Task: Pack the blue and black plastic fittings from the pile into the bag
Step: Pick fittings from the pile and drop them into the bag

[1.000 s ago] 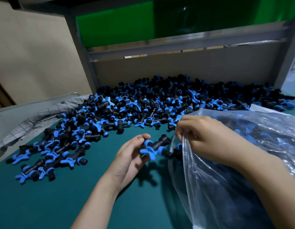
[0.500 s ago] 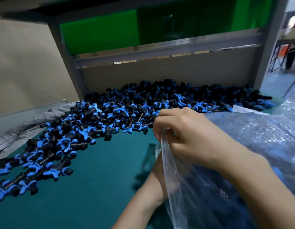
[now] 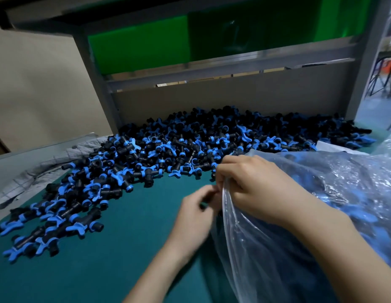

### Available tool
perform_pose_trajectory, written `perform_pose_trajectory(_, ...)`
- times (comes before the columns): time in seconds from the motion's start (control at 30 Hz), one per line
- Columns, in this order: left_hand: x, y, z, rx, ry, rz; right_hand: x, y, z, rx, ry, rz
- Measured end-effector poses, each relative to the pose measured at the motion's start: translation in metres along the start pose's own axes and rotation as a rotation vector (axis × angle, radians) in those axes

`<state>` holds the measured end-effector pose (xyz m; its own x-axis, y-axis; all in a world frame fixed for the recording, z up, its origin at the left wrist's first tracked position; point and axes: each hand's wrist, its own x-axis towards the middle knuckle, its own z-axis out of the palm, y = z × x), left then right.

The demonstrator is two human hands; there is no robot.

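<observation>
A big pile of blue and black plastic fittings (image 3: 190, 149) spreads across the green table (image 3: 124, 259), from the back panel down to the front left. A clear plastic bag (image 3: 321, 204) lies on the right, with several fittings showing through it. My right hand (image 3: 260, 189) grips the bag's rim and holds the mouth up. My left hand (image 3: 194, 217) hovers just left of the mouth, blurred, fingers loosely curled. No fitting shows in it.
A grey checked cloth (image 3: 48, 167) lies crumpled at the table's left edge. A brown back panel (image 3: 212, 101) and grey steel posts (image 3: 96, 84) close the rear, with green sheeting above. Bare mat lies between the pile and my arms.
One second ago my left hand held fittings at the bag's mouth. It then went inside the bag and has come back out without them. My right hand kept hold of the rim.
</observation>
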<state>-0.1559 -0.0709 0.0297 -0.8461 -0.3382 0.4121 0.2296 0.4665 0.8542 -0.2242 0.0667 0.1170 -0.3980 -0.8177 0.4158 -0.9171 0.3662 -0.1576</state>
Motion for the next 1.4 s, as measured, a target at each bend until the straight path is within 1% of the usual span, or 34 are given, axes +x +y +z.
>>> perform_pose_trajectory(0.03, -0.002, -0.018, -0.017, 0.193, 0.102, 0.001, 0.0, 0.002, 0.002, -0.005, -0.011, 0.016)
perform_pose_trajectory(0.07, -0.004, -0.036, -0.038, 0.448, 0.185, -0.027, 0.0, 0.003, 0.004, -0.012, -0.024, 0.027)
perform_pose_trajectory(0.1, -0.006, -0.055, -0.059, 0.69, 0.244, -0.121, 0.0, 0.004, 0.006, -0.023, -0.04, 0.034)
perform_pose_trajectory(0.13, -0.006, -0.071, -0.076, 0.849, 0.298, -0.24, 0.0, 0.005, 0.007, -0.037, -0.061, 0.04)
perform_pose_trajectory(0.17, -0.004, -0.083, -0.089, 0.91, 0.358, -0.335, 0.0, 0.006, 0.009, -0.052, -0.087, 0.048)
perform_pose_trajectory(0.23, 0.003, -0.096, -0.104, 0.909, 0.455, -0.414, -0.001, 0.007, 0.012, -0.074, -0.128, 0.072)
perform_pose_trajectory(0.27, 0.008, -0.1, -0.107, 0.912, 0.452, -0.431, -0.001, 0.008, 0.014, -0.081, -0.138, 0.084)
perform_pose_trajectory(0.33, 0.02, -0.106, -0.106, 0.978, 0.362, -0.455, -0.002, 0.009, 0.016, -0.095, -0.147, 0.104)
perform_pose_trajectory(0.4, 0.032, -0.111, -0.105, 1.026, 0.299, -0.414, -0.002, 0.01, 0.018, -0.105, -0.161, 0.122)
perform_pose_trajectory(0.47, 0.043, -0.115, -0.106, 1.0, 0.283, -0.382, -0.002, 0.01, 0.019, -0.116, -0.171, 0.129)
perform_pose_trajectory(0.57, 0.059, -0.123, -0.112, 0.951, 0.279, -0.418, -0.003, 0.012, 0.021, -0.114, -0.159, 0.134)
perform_pose_trajectory(0.67, 0.074, -0.128, -0.115, 1.013, 0.299, -0.413, -0.003, 0.013, 0.023, -0.103, -0.144, 0.126)
perform_pose_trajectory(0.77, 0.08, -0.132, -0.118, 1.067, 0.355, -0.358, -0.003, 0.015, 0.024, -0.089, -0.124, 0.119)
perform_pose_trajectory(0.9, 0.075, -0.134, -0.119, 1.006, 0.41, -0.209, -0.003, 0.017, 0.025, -0.075, -0.143, 0.116)
perform_pose_trajectory(0.93, 0.074, -0.135, -0.119, 1.012, 0.389, -0.208, -0.003, 0.017, 0.025, -0.075, -0.143, 0.116)
perform_pose_trajectory(1.0, 0.073, -0.135, -0.121, 1.028, 0.323, -0.29, -0.004, 0.016, 0.025, -0.07, -0.133, 0.107)
perform_pose_trajectory(1.07, 0.075, -0.138, -0.123, 1.038, 0.278, -0.337, -0.004, 0.016, 0.025, -0.06, -0.121, 0.099)
perform_pose_trajectory(1.17, 0.075, -0.136, -0.122, 1.026, 0.273, -0.326, -0.004, 0.016, 0.026, -0.056, -0.117, 0.099)
perform_pose_trajectory(1.23, 0.069, -0.131, -0.119, 0.98, 0.286, -0.267, -0.003, 0.017, 0.026, -0.059, -0.117, 0.103)
perform_pose_trajectory(1.3, 0.056, -0.123, -0.111, 0.876, 0.287, -0.131, -0.002, 0.018, 0.027, -0.055, -0.118, 0.098)
perform_pose_trajectory(1.33, 0.048, -0.116, -0.104, 0.752, 0.313, -0.08, -0.002, 0.019, 0.027, -0.054, -0.12, 0.096)
perform_pose_trajectory(1.4, 0.033, -0.097, -0.083, 0.388, 0.443, -0.098, -0.002, 0.019, 0.026, -0.05, -0.125, 0.098)
